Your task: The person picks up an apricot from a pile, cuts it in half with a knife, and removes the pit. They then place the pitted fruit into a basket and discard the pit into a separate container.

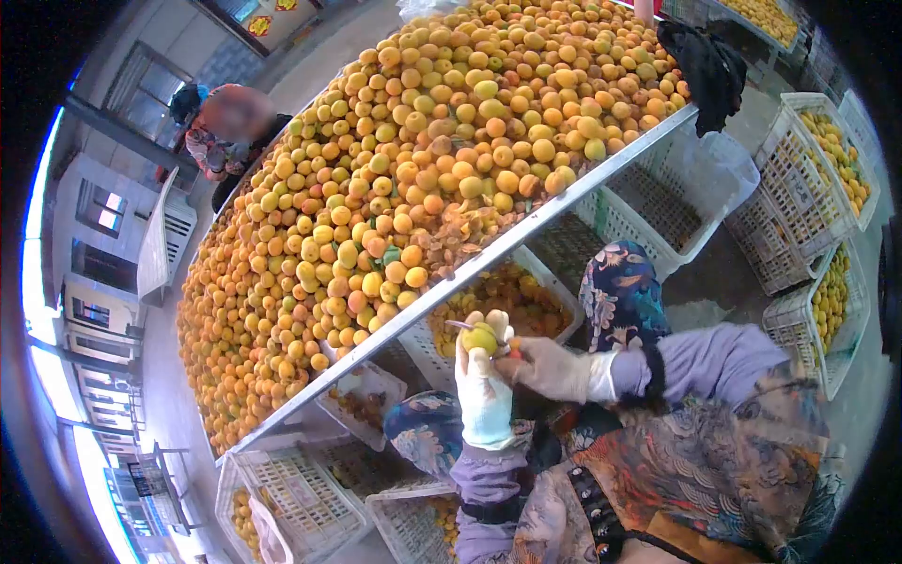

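Note:
My left hand point(483, 395), in a white glove, holds a yellow-green apricot point(479, 340) upright in its fingers, just in front of the table's edge. My right hand point(556, 368), also gloved, is closed close beside the fruit. A small bit of red point(515, 350) shows at its fingertips, apparently part of a small tool mostly hidden in the grip. A thin greyish tip point(458, 324) sticks out on the apricot's far side. Below the hands stands a crate of opened orange fruit point(503, 299). Split fruit pieces point(460, 230) lie on the table near its edge.
A large heap of apricots point(376, 179) covers the table, bounded by a metal edge point(564, 202). White crates point(296, 498) stand underneath and to the left; stacked crates point(799, 188) are at right. Another person point(221, 141) works across the table. Black cloth point(705, 70) hangs at the corner.

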Tool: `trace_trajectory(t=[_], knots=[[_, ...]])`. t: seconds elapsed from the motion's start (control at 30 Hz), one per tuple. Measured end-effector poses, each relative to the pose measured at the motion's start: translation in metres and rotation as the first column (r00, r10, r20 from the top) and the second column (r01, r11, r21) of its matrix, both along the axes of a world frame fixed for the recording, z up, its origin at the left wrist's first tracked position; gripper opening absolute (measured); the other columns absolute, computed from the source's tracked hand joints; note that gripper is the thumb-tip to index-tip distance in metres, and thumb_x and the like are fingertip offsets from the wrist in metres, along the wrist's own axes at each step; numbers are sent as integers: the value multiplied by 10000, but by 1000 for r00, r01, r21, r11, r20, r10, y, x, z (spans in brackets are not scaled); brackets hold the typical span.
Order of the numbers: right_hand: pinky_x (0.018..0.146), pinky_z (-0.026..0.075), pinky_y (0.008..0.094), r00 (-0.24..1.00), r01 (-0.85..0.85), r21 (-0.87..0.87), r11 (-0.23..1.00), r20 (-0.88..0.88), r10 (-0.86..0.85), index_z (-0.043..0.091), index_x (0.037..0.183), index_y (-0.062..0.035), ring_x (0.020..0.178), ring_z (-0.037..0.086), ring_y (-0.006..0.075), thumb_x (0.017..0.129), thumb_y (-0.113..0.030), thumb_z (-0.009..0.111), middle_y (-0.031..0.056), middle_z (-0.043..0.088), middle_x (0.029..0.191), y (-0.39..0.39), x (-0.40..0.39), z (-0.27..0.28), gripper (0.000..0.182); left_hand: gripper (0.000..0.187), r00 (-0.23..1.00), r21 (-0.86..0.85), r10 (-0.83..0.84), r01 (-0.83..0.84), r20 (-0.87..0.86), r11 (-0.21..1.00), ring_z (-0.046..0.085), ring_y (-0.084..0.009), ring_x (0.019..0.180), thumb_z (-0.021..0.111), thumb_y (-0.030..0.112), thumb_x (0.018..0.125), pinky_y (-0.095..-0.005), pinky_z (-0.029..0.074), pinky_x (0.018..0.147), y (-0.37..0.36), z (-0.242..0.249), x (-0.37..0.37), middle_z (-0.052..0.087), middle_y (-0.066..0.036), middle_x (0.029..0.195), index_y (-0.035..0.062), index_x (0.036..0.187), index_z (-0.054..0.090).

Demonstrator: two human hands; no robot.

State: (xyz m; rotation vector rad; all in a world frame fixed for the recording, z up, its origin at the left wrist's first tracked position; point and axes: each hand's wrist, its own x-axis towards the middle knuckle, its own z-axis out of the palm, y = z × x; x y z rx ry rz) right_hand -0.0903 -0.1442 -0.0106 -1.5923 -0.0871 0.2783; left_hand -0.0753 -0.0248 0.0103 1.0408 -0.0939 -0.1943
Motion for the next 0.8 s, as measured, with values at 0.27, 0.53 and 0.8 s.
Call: trace_trajectory(t=[0.27, 0.53, 0.8], knots=[[710, 471, 360, 960, -281, -288, 916, -88, 267, 572, 1007, -47, 813, 622, 274, 879, -320, 541, 164, 634, 853, -30, 29, 22, 303, 539, 989, 205, -146, 142, 7, 969, 499, -236, 1126, 504, 324, 913, -335, 358, 986, 16, 0, 11, 517, -165, 1214, -7, 1307, 345], [754, 467, 357, 999, -1, -75, 997, -36, -2, 565, 1026, -44, 841, 617, 291, 875, -308, 541, 161, 636, 866, -3, 6, -19, 305, 465, 992, 34, 37, -33, -120, 999, 489, -241, 1141, 394, 305, 961, -342, 375, 979, -2, -21, 3, 507, -156, 1233, -8, 1304, 366], [718, 468, 363, 984, -173, -185, 967, -74, 162, 553, 980, -20, 786, 609, 271, 866, -317, 547, 163, 624, 831, -22, 30, -12, 318, 468, 1000, 114, -18, 21, -25, 993, 508, -218, 1104, 476, 278, 935, -314, 383, 960, -4, -12, 14, 538, -141, 1172, -23, 1281, 385]])
